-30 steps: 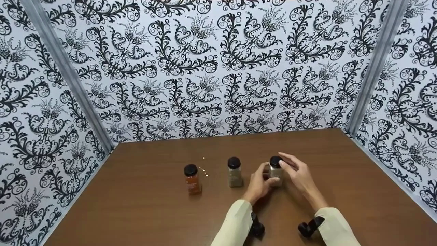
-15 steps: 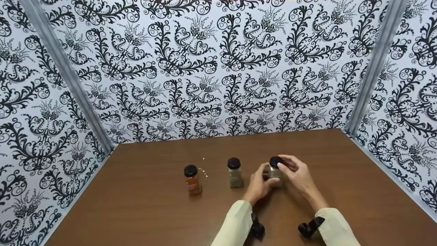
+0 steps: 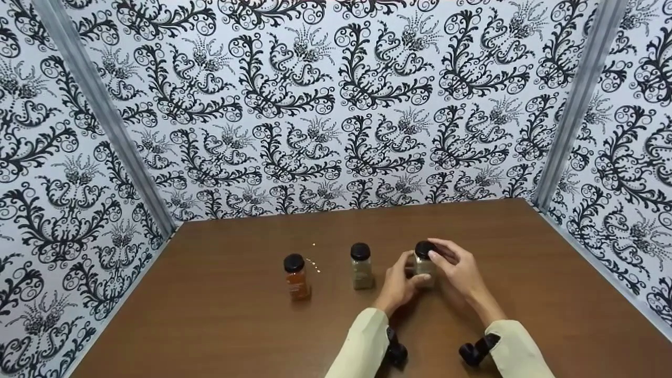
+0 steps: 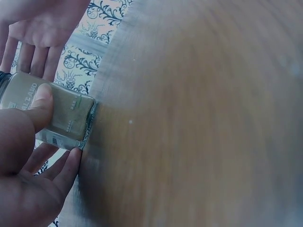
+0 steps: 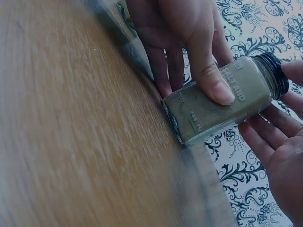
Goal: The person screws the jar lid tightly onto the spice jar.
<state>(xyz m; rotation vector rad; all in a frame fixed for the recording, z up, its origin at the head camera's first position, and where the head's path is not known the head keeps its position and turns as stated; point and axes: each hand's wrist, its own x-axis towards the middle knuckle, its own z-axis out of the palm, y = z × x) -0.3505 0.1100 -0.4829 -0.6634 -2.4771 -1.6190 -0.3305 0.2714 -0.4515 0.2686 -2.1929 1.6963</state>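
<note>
A square glass spice jar (image 3: 423, 266) of greenish-brown powder stands upright on the table, in front of me to the right. My left hand (image 3: 397, 284) grips its body; in the left wrist view the thumb (image 4: 41, 106) lies across the printed label. The label reads "SALT AND", the rest being partly covered. My right hand (image 3: 462, 269) pinches the jar's black ribbed lid (image 5: 273, 75) between thumb and fingers. The lid sits on the jar. To the left stand a similar greenish jar (image 3: 361, 274) and a jar of orange-red spice (image 3: 297, 286), both with black lids.
The brown wooden table (image 3: 220, 336) carries all the jars. Small shiny light specks (image 3: 314, 264) show between the two left jars. Patterned black-and-white walls (image 3: 294, 105) enclose the back and sides. Black wrist devices (image 3: 396, 353) protrude below both cream sleeves.
The right hand's fingers have drawn in slightly around the lid since a second ago. The left hand and all the jars stay where they were.
</note>
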